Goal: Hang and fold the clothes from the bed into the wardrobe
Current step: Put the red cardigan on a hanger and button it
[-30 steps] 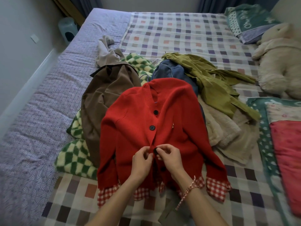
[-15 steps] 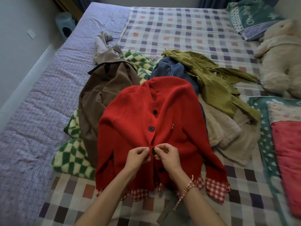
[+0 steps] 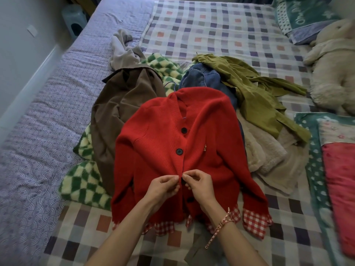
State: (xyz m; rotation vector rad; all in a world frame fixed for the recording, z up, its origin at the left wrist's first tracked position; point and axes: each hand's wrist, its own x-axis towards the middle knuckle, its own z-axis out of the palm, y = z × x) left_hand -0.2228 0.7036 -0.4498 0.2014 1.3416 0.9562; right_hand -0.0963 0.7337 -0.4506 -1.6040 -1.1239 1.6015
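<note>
Checked bedding (image 3: 211,25) covered the bed. At the front of the red cardigan (image 3: 159,143), the left hand (image 3: 163,186) pinched the knitted edge with curled fingers, and the right hand (image 3: 199,184) pinched a dark button (image 3: 182,181) beside it. Buttoned above, gingham-cuffed, the cardigan lay face up over a brown coat (image 3: 123,104), denim (image 3: 201,77) and an olive jacket (image 3: 255,96).

free: bedsheet (image 3: 48,131) L | blocked: clothes pile (image 3: 259,112) R
</note>
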